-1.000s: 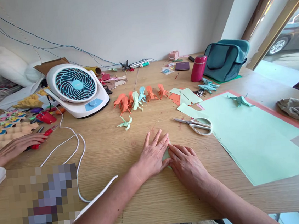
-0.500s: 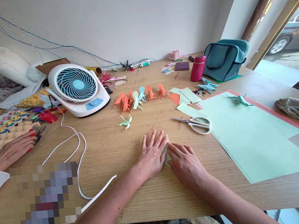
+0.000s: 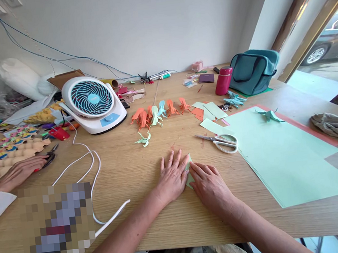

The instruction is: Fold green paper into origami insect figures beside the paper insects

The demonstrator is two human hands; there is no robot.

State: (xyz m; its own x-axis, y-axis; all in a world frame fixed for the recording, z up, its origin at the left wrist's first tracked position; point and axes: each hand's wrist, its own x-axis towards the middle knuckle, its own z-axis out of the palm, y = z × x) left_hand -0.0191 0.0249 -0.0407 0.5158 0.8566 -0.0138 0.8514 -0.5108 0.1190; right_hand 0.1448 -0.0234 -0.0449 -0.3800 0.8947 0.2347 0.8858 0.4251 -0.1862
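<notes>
Left hand (image 3: 172, 178): flat, fingers open, still pressed the paper (image 3: 188, 172), low middle.
Right hand (image 3: 209, 184): flat, open, still on paper.
Other hand (image 3: 17, 174): left edge, stayed by scissors (image 3: 51, 157).

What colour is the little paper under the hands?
The little paper is light green; the head view shows it.

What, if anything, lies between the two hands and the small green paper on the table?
Nothing visible. The left hand and the right hand both press on the small green paper; the scissors lie apart, beyond the right hand.
</notes>
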